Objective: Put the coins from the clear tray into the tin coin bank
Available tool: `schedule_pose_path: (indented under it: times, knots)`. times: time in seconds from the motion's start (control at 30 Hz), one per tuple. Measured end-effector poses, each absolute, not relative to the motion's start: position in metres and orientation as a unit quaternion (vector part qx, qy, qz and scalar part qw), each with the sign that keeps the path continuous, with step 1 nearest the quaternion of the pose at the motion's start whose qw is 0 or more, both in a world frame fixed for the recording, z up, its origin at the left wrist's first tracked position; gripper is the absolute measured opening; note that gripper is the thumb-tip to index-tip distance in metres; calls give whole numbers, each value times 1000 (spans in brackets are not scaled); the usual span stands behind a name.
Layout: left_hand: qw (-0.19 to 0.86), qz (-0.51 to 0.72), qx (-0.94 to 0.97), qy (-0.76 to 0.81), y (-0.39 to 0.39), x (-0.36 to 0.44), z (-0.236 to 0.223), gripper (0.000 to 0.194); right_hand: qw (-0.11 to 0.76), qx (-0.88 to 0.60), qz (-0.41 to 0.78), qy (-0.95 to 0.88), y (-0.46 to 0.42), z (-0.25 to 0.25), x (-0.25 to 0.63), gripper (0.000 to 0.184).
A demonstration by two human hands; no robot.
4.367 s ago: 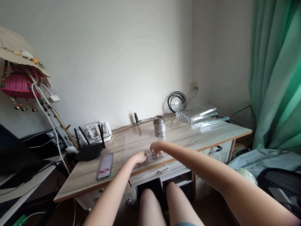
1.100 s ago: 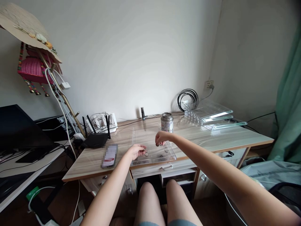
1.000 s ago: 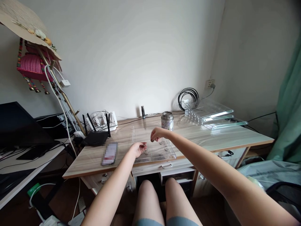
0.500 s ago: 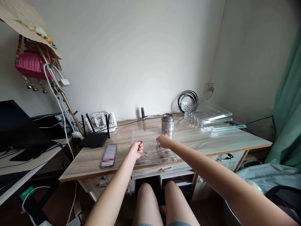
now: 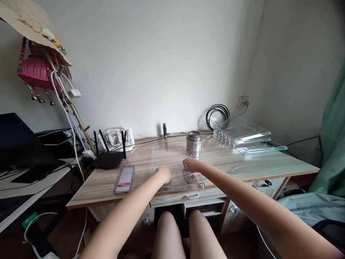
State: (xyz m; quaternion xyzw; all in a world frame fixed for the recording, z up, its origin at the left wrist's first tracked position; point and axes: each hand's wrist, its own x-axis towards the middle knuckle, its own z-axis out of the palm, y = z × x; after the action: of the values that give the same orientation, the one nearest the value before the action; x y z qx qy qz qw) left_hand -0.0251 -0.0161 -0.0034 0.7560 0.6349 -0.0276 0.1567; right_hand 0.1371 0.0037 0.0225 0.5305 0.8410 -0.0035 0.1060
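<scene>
A clear plastic tray (image 5: 198,186) lies flat near the desk's front edge, with a few small round pieces, like coins, inside; they are hard to make out. My left hand (image 5: 163,175) is palm down over the tray's left part, low towards its bottom, its fingers hidden beneath it. Over the right part hovers my right hand (image 5: 191,164), its fingers curled closed; what they hold, if anything, is hidden. Just behind that hand stands a metal tin (image 5: 193,145) with a flowered pattern.
A phone (image 5: 125,178) with a blurred screen lies left of the tray. Behind it are a black router (image 5: 109,159) and white cabled devices (image 5: 118,137). Clear stacked trays (image 5: 248,135) stand at the right, near a black cable coil (image 5: 217,117). A small dark bottle (image 5: 164,130) stands by the wall.
My left hand has turned palm down and moved slightly right and down over the tray. My right hand stays curled near the tin. The view has shifted slightly.
</scene>
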Motion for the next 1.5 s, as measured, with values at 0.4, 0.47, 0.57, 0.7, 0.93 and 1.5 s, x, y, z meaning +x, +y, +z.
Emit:
schedule_pose_path:
  times: [0.4,0.47,0.57,0.7,0.93,1.5]
  knots:
    - [256,70,723,638,-8,-23,-14,20,153,493,21,856,-17,33,144,24]
    - [282,117,708,636,-12,-32,-10,26,150,491,18,858,-16,33,145,24]
    - [321,197,682,627,-21,-46,-1,33,142,490,9,860,-11,34,148,20]
    - [401,301,638,585,-30,-55,14,24,113,484,0,868,-9,39,154,15]
    - [732,557,276,278,-65,-56,22,17,128,479,-20,868,-21,35,153,23]
    - [725,640,-34,252,-51,-50,22,16,210,485,43,848,-30,35,132,28]
